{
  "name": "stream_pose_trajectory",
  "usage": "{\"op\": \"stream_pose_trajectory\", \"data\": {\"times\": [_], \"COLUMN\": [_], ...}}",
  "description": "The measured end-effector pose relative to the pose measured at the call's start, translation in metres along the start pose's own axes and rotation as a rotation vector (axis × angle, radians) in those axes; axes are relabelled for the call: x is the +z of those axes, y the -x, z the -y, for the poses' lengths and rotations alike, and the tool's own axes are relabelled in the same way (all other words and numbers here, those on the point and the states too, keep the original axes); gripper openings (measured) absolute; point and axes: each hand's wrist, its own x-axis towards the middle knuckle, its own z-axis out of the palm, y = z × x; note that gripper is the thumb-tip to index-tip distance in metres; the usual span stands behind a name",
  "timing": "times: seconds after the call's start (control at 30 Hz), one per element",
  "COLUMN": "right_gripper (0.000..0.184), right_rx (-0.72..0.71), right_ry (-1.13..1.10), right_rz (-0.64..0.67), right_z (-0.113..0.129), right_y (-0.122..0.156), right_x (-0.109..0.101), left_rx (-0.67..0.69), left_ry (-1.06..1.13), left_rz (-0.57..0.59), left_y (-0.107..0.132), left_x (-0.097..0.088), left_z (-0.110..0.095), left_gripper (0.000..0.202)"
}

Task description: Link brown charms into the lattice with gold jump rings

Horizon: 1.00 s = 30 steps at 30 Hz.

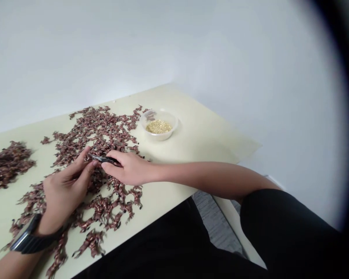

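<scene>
My right hand (129,168) is wrapped around small black-handled pliers (112,159), their metal jaws pointing left. At the jaws' tip are the thumb and fingers of my left hand (65,184), drawn together in a pinch. Whatever sits between them is too small and covered to make out. Beneath and around both hands spreads a loose layer of small shiny brown figures (101,207), shaped like little horses with dark feet. A black watch (31,236) is on my left wrist.
A clear plastic bowl (159,135) of gold-coloured bits (159,126) stands beyond my right hand. Another heap of brown figures (10,162) lies at the left. The pale yellow table (197,131) meets a white wall (133,50) at the back; its front edge runs by my lap.
</scene>
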Motion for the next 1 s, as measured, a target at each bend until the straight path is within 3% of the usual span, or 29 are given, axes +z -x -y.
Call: {"op": "stream_pose_trajectory", "data": {"times": [0.1,0.23,0.37,0.6,0.67,0.77,1.0], "right_gripper": [0.041,0.036,0.029,0.023,0.024,0.026,0.029], "right_rx": [-0.002,0.003,-0.039,-0.125,-0.145,-0.167,-0.212], "right_ry": [0.019,0.060,0.116,0.255,0.306,0.373,0.457], "right_rz": [0.004,-0.012,-0.049,-0.073,-0.079,-0.082,-0.045], "right_z": [-0.001,-0.004,-0.006,-0.007,-0.008,-0.010,-0.013], "right_y": [-0.001,-0.001,-0.001,0.000,0.000,0.000,-0.002], "right_x": [0.000,0.000,-0.001,-0.013,-0.016,-0.017,-0.022], "left_rx": [0.102,0.156,0.133,-0.153,-0.201,-0.225,-0.285], "left_ry": [-0.310,-0.288,-0.154,0.377,0.489,0.585,0.754], "left_rz": [-0.118,-0.075,-0.021,0.205,0.259,0.293,0.302], "left_y": [-0.001,0.000,0.000,-0.002,-0.003,-0.004,-0.005], "left_x": [0.000,0.001,0.001,0.004,0.005,0.006,0.004], "left_z": [0.003,0.007,0.001,-0.008,-0.006,-0.003,-0.001], "left_gripper": [0.050,0.053,0.050,0.056,0.046,0.028,0.024]}}
